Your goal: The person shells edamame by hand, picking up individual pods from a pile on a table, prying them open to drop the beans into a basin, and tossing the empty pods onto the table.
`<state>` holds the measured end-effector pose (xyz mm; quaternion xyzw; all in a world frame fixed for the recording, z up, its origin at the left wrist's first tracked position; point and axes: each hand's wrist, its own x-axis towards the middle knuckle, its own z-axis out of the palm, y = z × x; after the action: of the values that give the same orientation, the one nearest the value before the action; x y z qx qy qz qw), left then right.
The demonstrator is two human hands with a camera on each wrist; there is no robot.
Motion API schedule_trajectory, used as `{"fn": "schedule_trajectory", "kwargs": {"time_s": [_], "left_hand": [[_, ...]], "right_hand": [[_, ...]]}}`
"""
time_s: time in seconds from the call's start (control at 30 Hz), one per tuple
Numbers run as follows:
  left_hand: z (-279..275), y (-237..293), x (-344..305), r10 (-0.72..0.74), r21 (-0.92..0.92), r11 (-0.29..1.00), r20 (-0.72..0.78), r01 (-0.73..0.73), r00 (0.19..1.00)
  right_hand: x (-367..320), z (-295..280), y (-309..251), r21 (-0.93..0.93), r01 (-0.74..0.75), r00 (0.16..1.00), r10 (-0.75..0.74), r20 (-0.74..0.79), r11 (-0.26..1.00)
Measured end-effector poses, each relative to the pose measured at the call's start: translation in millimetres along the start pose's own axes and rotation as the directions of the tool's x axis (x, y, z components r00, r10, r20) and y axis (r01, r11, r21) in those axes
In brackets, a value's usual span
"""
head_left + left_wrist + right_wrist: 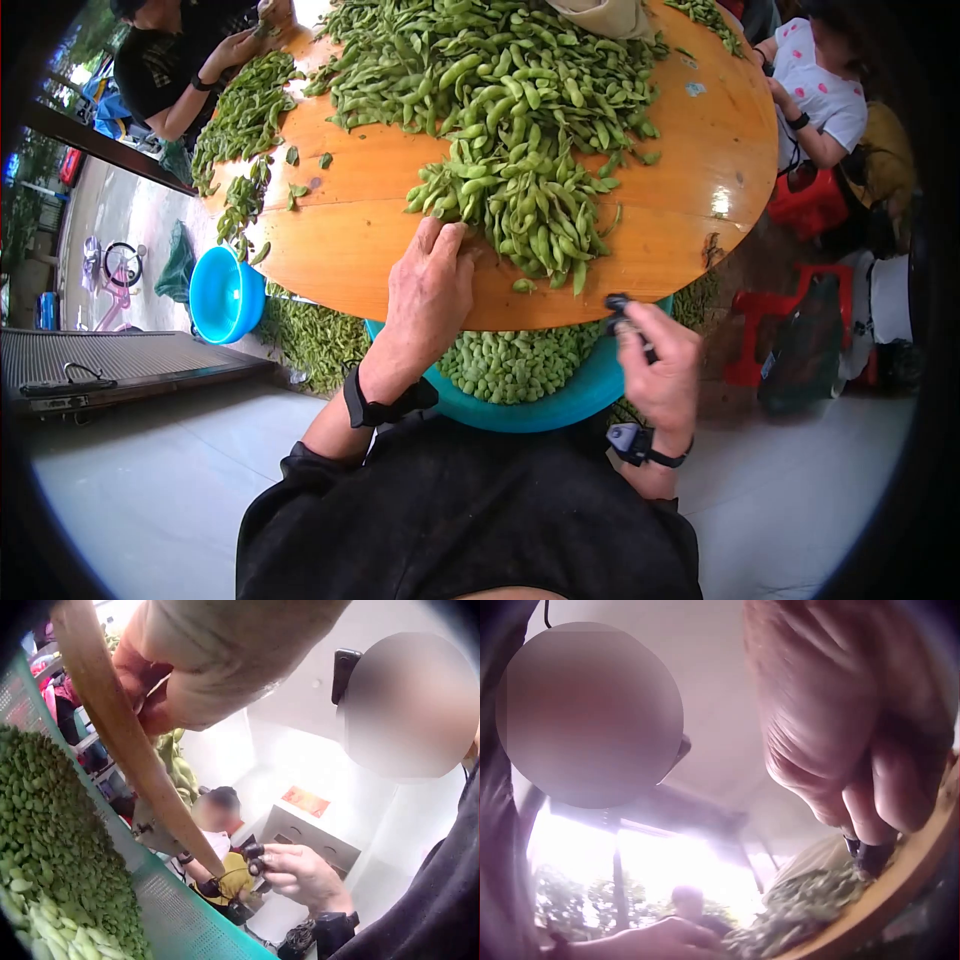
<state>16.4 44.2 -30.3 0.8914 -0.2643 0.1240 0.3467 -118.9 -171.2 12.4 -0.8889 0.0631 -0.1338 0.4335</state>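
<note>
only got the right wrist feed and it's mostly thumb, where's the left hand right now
observer: The left hand lies on the round wooden table, fingertips at the near edge of the edamame pod pile.
operator: ok, what's under the table edge, can't see below it
observer: A teal mesh basket sits below the near rim, against the person's body, heaped with green edamame.
operator: anything on the floor i should know about
observer: A blue basin stands on the floor to the person's left, with loose pods heaped on the ground beside it.
</note>
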Motion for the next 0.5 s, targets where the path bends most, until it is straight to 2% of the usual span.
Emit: {"fn": "schedule_trajectory", "kwargs": {"time_s": [0.07, 0.1, 0.17, 0.23, 0.27, 0.33, 0.5], "left_hand": [[0.0, -0.1, 2.7, 0.009, 0.021, 1.000, -0.034, -0.008, 0.999], [-1.2, 0.2, 2.5, -0.012, 0.025, 1.000, -0.009, 0.012, 1.000], [-3.7, 0.8, 1.7, -0.027, 0.029, 0.999, 0.014, 0.026, 1.000], [-6.0, 0.7, 0.8, -0.116, -0.096, 0.988, 0.010, 0.117, 0.993], [-6.5, -1.2, 1.8, -0.113, -0.097, 0.989, 0.012, 0.113, 0.994], [-5.6, -5.6, 3.6, -0.046, -0.027, 0.999, 0.015, 0.046, 0.999], [1.2, -4.5, 7.2, -0.019, 0.100, 0.995, 0.013, 0.018, 1.000]], "right_hand": [[8.5, 18.1, -5.0, 0.069, 0.085, 0.995, -0.088, 0.050, 0.994], [10.9, 24.1, -8.8, 0.103, 0.060, 0.993, -0.070, 0.094, 0.993], [13.4, 34.7, -7.4, 0.127, 0.101, 0.987, -0.115, 0.112, 0.987], [14.3, 40.5, -6.6, 0.144, 0.103, 0.986, -0.121, 0.118, 0.984], [13.9, 42.4, -6.4, 0.157, 0.101, 0.986, -0.121, 0.119, 0.982], [12.9, 44.5, -6.3, 0.168, 0.099, 0.986, -0.120, 0.118, 0.981], [11.5, 46.6, -7.7, 0.161, 0.086, 0.986, -0.107, 0.128, 0.983]]}}
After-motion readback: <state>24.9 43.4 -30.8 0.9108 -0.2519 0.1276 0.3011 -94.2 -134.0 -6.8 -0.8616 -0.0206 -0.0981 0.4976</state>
